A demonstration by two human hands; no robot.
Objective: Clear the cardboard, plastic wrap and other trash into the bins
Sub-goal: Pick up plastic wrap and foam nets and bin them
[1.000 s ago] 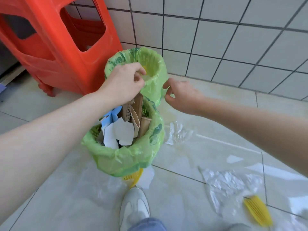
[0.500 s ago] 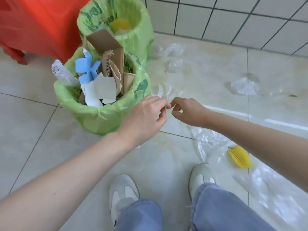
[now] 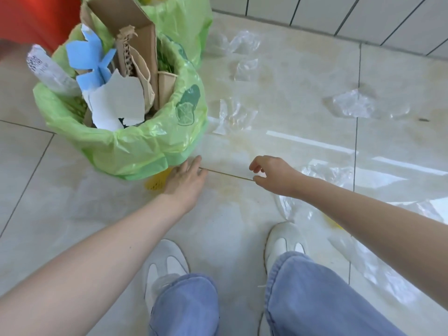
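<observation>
A: Obs. Both hands low over the floor (image 3: 242, 238), near side of the near bin (image 3: 135, 146). Left hand (image 3: 185, 179): fingers straight, loosely spread, holding nothing, just beside the bin's base. Right hand (image 3: 274, 174): fingers half curled, thumb apart from them, nothing between them that I can make out.

B: Where is the wrap?

A: Scattered. One sheet (image 3: 234, 116) just right of the near bin. Two scraps (image 3: 244, 42) farther off, right of the far bin (image 3: 179, 25). One wad (image 3: 351, 105) well to the right. A large crumpled sheet (image 3: 324, 175) near right, partly under the right forearm. Cardboard (image 3: 131, 23) stands upright in the near bin, which looks almost full, with blue paper (image 3: 89, 61) and white paper (image 3: 118, 100).

B: Handling?

A: Judgement: the film is very light, limp and slick, and lies flat on glossy tile, so a flat press would likely slide over it. Take a raised crease or a corner in a pinch, then bunch it in the palm. Not fragile. It may cling, or spring open when let go.

B: Which bin?

A: Judgement: the far bin seems to have more room; its inside is mostly out of view.
</observation>
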